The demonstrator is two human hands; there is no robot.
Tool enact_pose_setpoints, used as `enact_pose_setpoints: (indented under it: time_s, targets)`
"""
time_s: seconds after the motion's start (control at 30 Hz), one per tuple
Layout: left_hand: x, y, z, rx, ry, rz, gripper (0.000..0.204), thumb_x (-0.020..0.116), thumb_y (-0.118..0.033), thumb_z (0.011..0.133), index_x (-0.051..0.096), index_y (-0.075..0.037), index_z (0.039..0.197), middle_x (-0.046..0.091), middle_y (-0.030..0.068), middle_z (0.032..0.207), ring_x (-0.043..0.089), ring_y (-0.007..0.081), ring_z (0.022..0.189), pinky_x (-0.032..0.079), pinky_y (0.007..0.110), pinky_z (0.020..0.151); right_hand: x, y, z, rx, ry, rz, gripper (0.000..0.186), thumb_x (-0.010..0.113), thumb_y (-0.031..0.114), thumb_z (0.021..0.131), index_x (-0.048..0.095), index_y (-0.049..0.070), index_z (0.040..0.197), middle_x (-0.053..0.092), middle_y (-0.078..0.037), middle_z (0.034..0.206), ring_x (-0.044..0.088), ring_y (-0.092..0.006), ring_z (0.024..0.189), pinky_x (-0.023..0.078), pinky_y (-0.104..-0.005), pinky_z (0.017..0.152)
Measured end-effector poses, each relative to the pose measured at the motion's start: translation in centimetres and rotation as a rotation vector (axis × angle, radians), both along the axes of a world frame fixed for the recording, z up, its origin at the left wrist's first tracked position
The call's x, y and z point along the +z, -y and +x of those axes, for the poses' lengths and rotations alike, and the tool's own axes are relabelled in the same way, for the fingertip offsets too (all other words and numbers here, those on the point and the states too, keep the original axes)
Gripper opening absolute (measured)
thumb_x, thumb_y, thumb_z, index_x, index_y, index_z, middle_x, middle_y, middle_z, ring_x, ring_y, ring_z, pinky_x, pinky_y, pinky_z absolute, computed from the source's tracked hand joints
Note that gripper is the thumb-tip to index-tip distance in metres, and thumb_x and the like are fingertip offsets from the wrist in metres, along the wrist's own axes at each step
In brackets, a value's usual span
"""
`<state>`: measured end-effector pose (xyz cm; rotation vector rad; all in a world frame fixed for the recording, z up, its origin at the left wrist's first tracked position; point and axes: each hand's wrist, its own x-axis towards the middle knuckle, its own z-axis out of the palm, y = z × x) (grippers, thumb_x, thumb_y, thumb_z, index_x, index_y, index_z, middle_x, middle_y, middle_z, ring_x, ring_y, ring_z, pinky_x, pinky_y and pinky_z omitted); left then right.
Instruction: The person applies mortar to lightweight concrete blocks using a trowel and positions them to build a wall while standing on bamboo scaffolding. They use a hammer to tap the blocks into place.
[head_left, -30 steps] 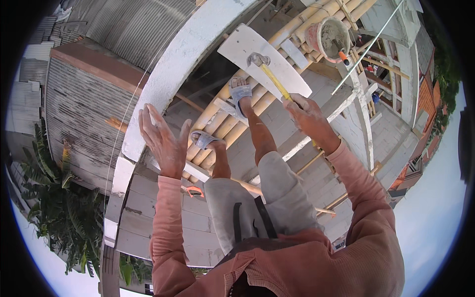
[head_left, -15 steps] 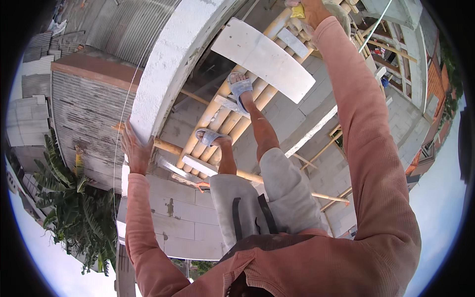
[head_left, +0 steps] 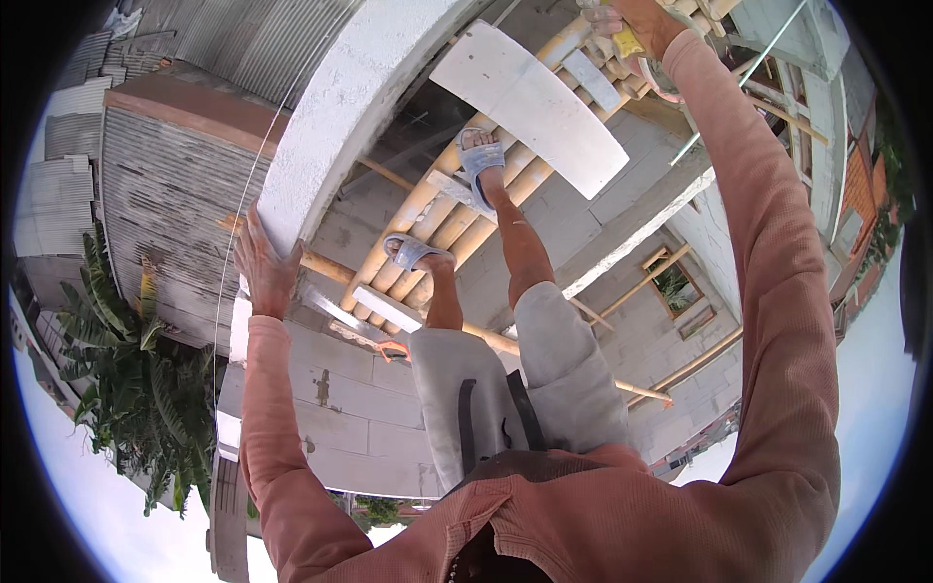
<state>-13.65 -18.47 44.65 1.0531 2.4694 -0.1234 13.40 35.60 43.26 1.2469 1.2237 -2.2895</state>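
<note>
A person in a long-sleeved pink top and grey shorts stood in blue-grey sandals (head_left: 413, 255) on a bamboo platform (head_left: 481, 236), seen from the head looking down. Every place here is given from that platform.

To its left ran a thick white beam (head_left: 335, 136), rough and curving. The left hand (head_left: 267, 267) lay on the beam's near end, unclenched, fingers spread over the outer side and thumb toward the platform; how hard it pressed could not be told. A thin string (head_left: 255, 175) passed just beside that hand.

Above the platform's far end, at the upper edge of view, the right hand (head_left: 649, 24) seemed curled in a grasp around a yellow thing (head_left: 627, 41). It was cut off and partly covered, so its kind could not be told. It looked light enough for one hand, best held by the part within the fingers; whether it was soft or stiff was unclear.

The beam seemed heavy, stiff and unlikely to give, perhaps dusty enough to slip on; its broad edge, taken with a full palm, looked the surest hold.

Across the platform lay a curved white board (head_left: 539, 102), probably stiff, with edges that might chip. Beyond the beam, further left, stood corrugated sheeting (head_left: 185, 185).
</note>
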Motion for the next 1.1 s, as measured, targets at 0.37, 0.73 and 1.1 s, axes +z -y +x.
enact_pose_setpoints:
  time_s: [0.37, 0.73, 1.1]
  targets:
    - [2.2, 5.6, -0.8, -0.032, 0.083, -0.008, 0.12, 0.087, -0.035, 0.073, 0.011, -0.01, 0.162, 0.04, 0.025, 0.15, 0.036, 0.0411, 0.14, 0.027, 0.053, 0.119, -1.8, 16.5, 5.9, -0.749, 0.013, -0.208, 0.023, 0.058, 0.03, 0.104, 0.054, 0.01, 0.092, 0.041, 0.004, 0.065, 0.036, -0.0049, 0.046, 0.03, -0.0209, 0.039]
    - [2.0, 9.7, -2.4, 0.12, 0.191, -0.031, 0.104, 0.086, -0.04, 0.073, 0.03, -0.002, 0.152, 0.052, 0.0214, 0.138, 0.048, 0.0388, 0.128, 0.033, 0.051, 0.112, -1.2, 54.1, -3.7, -0.984, 0.408, -1.253, 0.024, 0.053, 0.027, 0.105, 0.05, 0.012, 0.087, 0.04, 0.005, 0.061, 0.034, -0.0048, 0.042, 0.031, -0.0211, 0.037]
    - [-0.3, 13.0, -2.5, 0.045, 0.023, 0.066, 0.092, 0.084, -0.043, 0.072, 0.044, -0.006, 0.145, 0.056, 0.0146, 0.133, 0.048, 0.0334, 0.128, 0.028, 0.051, 0.113, 2.6, 52.8, 0.0, 0.2, -0.095, 0.528, 0.026, 0.057, 0.028, 0.103, 0.053, 0.004, 0.097, 0.051, -0.006, 0.065, 0.053, -0.0201, 0.051, 0.043, -0.0326, 0.046]
